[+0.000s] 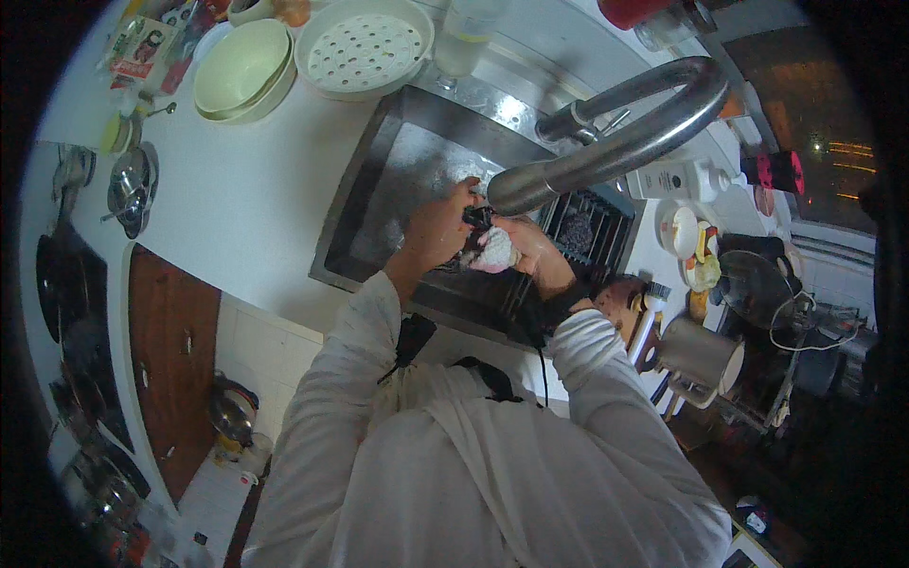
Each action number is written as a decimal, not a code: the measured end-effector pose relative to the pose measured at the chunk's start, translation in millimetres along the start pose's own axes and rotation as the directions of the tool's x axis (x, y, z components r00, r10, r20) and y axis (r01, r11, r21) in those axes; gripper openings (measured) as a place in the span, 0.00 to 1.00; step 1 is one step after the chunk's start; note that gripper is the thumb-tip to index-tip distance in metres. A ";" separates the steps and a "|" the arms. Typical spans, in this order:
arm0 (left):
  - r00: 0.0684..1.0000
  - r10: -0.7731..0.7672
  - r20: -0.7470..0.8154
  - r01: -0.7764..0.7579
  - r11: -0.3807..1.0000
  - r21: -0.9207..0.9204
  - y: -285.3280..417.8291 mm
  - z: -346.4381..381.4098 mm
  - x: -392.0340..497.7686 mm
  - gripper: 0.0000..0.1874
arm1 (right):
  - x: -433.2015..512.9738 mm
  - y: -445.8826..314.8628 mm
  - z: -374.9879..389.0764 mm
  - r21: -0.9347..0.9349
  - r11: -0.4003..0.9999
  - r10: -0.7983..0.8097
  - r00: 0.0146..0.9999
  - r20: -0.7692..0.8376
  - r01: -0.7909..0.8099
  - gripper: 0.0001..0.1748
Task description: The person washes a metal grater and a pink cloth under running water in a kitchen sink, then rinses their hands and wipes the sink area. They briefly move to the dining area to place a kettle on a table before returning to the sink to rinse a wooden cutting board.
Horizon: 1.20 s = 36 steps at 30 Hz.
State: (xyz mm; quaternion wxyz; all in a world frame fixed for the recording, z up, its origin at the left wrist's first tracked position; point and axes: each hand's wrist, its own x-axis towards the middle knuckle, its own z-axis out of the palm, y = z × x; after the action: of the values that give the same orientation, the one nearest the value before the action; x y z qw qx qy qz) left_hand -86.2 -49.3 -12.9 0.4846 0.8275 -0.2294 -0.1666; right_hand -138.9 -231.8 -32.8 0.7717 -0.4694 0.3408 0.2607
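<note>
Both hands are together over a stainless steel sink (383, 170), just under the faucet spout. My left hand (439, 226) grips a small black object (478, 216) whose kind I cannot make out. A wet white and pink cloth (493, 252) is bunched in my right hand (534, 248), touching the black object. The curved metal faucet (611, 167) arches over from the back right and partly hides the fingers. Whether water runs from it cannot be told.
Pale green bowls (238, 71) and a white perforated basket (362, 53) stand on the white counter (241, 192) behind left. A dark rack (589, 227) spans the sink's right side. Right of it are a white bottle (675, 179), a glass lid (756, 284) and a beige pitcher (699, 355).
</note>
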 end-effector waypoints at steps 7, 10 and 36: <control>0.912 0.115 0.393 -0.252 0.914 0.318 13.4 -12.1 10.9 0.20 | -10.8 -7.1 -9.8 0.180 0.981 0.054 0.994 0.091 -0.070 0.18; 0.946 0.139 0.292 -0.192 0.968 0.162 13.0 -13.0 -0.3 0.20 | -6.3 -11.3 -6.7 0.051 0.997 -0.068 0.996 0.049 0.066 0.15; 0.734 -0.548 0.402 0.526 0.083 -0.847 -60.2 -10.6 8.6 0.19 | -13.1 1.2 -5.6 0.200 0.980 -0.036 0.995 0.091 0.017 0.21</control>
State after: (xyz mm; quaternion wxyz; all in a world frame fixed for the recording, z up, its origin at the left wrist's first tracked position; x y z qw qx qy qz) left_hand -60.6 -20.7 -61.2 0.7701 0.4176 0.2329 -0.4223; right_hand -149.7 -237.4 -25.2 0.8334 -0.3816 0.3220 0.2369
